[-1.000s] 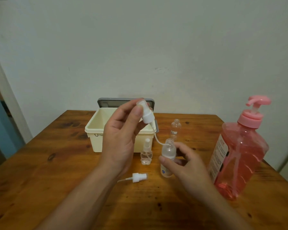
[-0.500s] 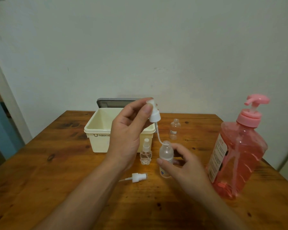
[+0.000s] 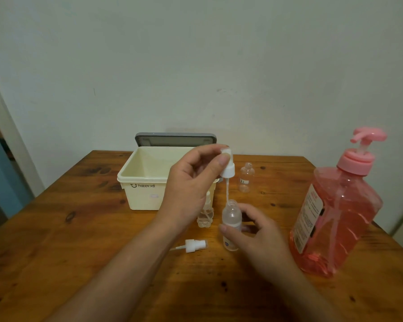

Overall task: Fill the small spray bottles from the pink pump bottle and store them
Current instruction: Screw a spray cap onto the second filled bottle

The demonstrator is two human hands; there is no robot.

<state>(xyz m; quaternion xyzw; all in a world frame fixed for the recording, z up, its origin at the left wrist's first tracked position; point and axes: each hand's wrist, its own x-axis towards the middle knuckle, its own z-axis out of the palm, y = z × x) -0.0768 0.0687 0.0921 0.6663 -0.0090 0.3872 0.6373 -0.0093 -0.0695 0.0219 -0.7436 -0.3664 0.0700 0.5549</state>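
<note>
My left hand (image 3: 191, 182) pinches a white spray cap (image 3: 227, 168) by its top, and the cap's thin tube hangs straight down into the neck of a small frosted bottle (image 3: 230, 219). My right hand (image 3: 254, 233) grips that bottle upright on the wooden table (image 3: 79, 252). Another spray cap (image 3: 193, 245) lies on its side on the table nearer me. A small clear capped bottle (image 3: 205, 217) stands partly behind my left hand. An uncapped clear bottle (image 3: 246, 177) stands farther back. The large pink pump bottle (image 3: 335, 210) is at the right.
A cream storage box (image 3: 147, 180) stands open at the back centre, its grey lid (image 3: 175, 139) propped against the wall. The table's right edge runs close behind the pink bottle. A doorway shows at the far left.
My left hand has moved the spray cap right and turned it upright, so its tube now hangs vertically into the bottle's neck instead of curving in from the side.
</note>
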